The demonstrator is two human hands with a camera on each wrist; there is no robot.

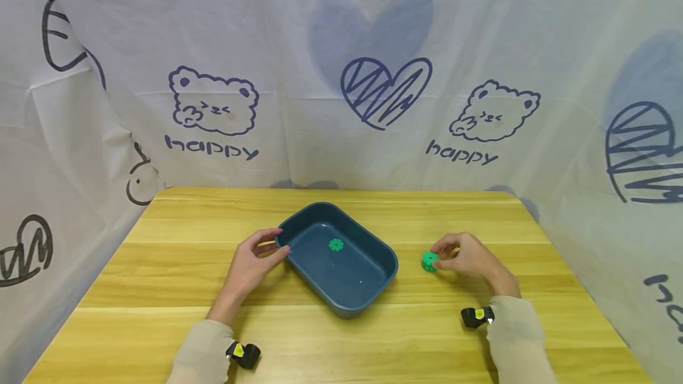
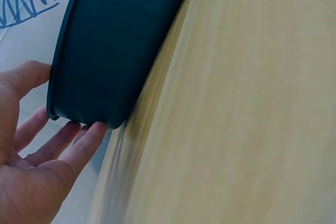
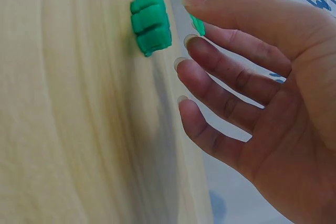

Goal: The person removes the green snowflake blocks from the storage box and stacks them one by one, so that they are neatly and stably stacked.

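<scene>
A dark blue rectangular plastic basin (image 1: 341, 307) stands on the table with one notched green disc (image 1: 335, 245) lying flat inside. At its left end my left hand (image 1: 255, 256) holds the rim, thumb over the edge and fingertips against the outer wall (image 2: 94, 66). To the right of the basin, my right hand (image 1: 466, 255) pinches a thin green notched disc (image 3: 198, 23) between thumb and index finger, seen edge-on in the right wrist view. The other fingers of that hand (image 3: 273, 87) are spread below. Close by on the wood sits a short stack of green discs (image 3: 151, 23).
The wooden table (image 1: 160, 289) spreads out around the basin. A white cloth (image 1: 299, 76) with printed bears and hearts hangs behind the table and along both sides. Each sleeve carries a small black wrist camera (image 1: 247, 356).
</scene>
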